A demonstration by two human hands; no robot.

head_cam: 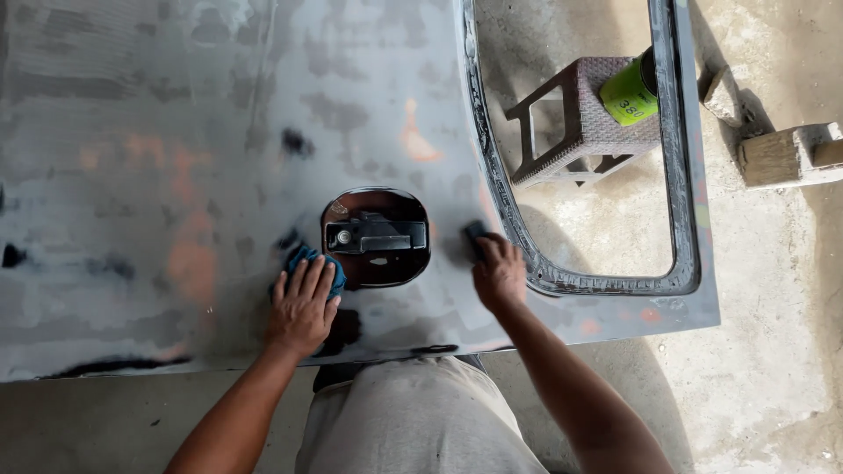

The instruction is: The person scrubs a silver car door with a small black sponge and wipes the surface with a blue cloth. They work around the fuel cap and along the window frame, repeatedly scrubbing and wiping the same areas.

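Sanded grey metal car door panel (219, 132) lies flat across the view, blotched with orange primer patches and dark smears, its window frame opening (685, 175) at the right over the concrete floor. Left hand (303, 307) lies palm down on the panel, fingers spread and pressed flat onto a crumpled blue cloth (307, 259) just left of the oval handle recess (376, 263), where a black door handle (376, 235) sits. Right hand (499, 272) presses on the panel just right of the recess, fingers curled together over a small dark sanding block (476, 233), only its top edge showing. Beyond the window opening stands 1 woven brown plastic stool (584, 114) with a green roll of abrasive paper (628, 92) lying on it. Pale wooden block (786, 154) rests on the floor at the far right
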